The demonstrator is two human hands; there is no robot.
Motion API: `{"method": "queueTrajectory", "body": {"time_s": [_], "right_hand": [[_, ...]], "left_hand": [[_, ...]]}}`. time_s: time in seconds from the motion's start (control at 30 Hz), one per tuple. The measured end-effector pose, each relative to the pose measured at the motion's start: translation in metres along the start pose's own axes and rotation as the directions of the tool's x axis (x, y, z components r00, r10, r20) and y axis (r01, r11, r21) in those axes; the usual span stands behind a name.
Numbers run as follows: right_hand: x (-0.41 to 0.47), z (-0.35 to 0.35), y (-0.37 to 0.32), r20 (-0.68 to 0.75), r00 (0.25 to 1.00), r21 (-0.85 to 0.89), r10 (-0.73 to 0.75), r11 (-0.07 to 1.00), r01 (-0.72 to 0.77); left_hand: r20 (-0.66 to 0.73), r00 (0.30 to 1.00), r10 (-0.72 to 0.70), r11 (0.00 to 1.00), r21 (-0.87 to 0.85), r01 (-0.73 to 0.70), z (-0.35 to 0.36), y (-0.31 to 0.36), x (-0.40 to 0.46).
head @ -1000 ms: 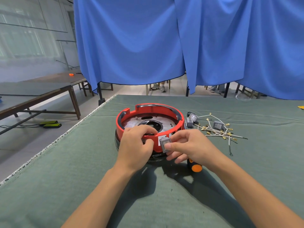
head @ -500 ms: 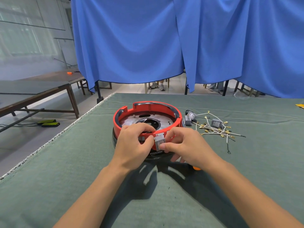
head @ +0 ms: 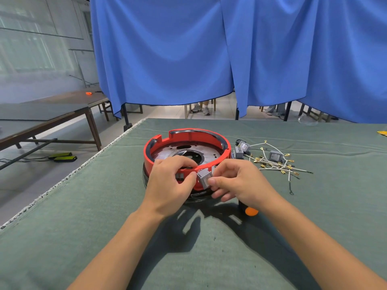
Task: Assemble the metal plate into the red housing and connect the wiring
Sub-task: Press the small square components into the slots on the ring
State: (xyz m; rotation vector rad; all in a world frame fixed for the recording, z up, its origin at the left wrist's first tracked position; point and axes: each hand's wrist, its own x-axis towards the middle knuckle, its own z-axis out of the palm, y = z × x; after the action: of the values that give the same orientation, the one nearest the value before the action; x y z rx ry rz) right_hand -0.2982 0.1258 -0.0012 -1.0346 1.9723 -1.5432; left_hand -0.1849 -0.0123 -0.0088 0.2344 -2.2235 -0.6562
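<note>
1. Centre of frame: red housing (head: 225, 156) standing on the green desk (head: 62, 237), metal plate (head: 167, 152) already lying inside it.
2. Left hand (head: 167, 185) curled over the near rim, fingers clenched on the wall.
3. Right hand (head: 236, 181) pinching a grey rocker switch (head: 204, 177) tilted against the outside of the near wall, seemingly at a cutout.
4. Right of centre: loose wires (head: 274, 164) with brass terminals and spare switches (head: 274, 156), unconnected.
5. Risks, as judgement: skewed entry jamming or snapping the clips; hard pushing sliding the housing; thumb pinched at the edge.
6. Small mark on the switch face, too small to read; no brand visible.
</note>
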Motion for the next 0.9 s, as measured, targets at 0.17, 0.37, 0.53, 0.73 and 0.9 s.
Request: {"method": "queueTrajectory", "body": {"time_s": [0.17, 0.37, 0.53, 0.73, 0.9], "right_hand": [[0.001, -0.002, -0.001, -0.006, 1.0, -0.04, 0.01, 0.999, -0.011], [0.002, 0.001, 0.001, 0.031, 0.998, -0.127, 0.052, 0.991, -0.048], [0.002, 0.005, 0.005, -0.018, 1.0, -0.181, -0.012, 0.983, 0.008], [0.0, -0.001, 0.01, -0.158, 0.937, -0.501, -0.31, 0.843, 0.195], [0.001, -0.001, 0.009, -0.115, 0.934, -0.568, -0.339, 0.793, 0.218]], "left_hand": [[0.056, 0.997, 0.05, 0.997, 0.055, -0.053, -0.001, -0.001, -0.001], [0.06, 0.996, 0.066, 0.991, 0.11, -0.073, 0.002, -0.004, -0.001], [0.034, 0.998, 0.047, 0.994, 0.097, -0.05, 0.004, -0.004, 0.001], [0.025, 1.0, 0.004, 0.999, 0.052, -0.005, 0.005, -0.003, 0.003], [0.023, 0.999, -0.033, 0.998, -0.046, 0.034, 0.002, -0.002, 0.004]]}}
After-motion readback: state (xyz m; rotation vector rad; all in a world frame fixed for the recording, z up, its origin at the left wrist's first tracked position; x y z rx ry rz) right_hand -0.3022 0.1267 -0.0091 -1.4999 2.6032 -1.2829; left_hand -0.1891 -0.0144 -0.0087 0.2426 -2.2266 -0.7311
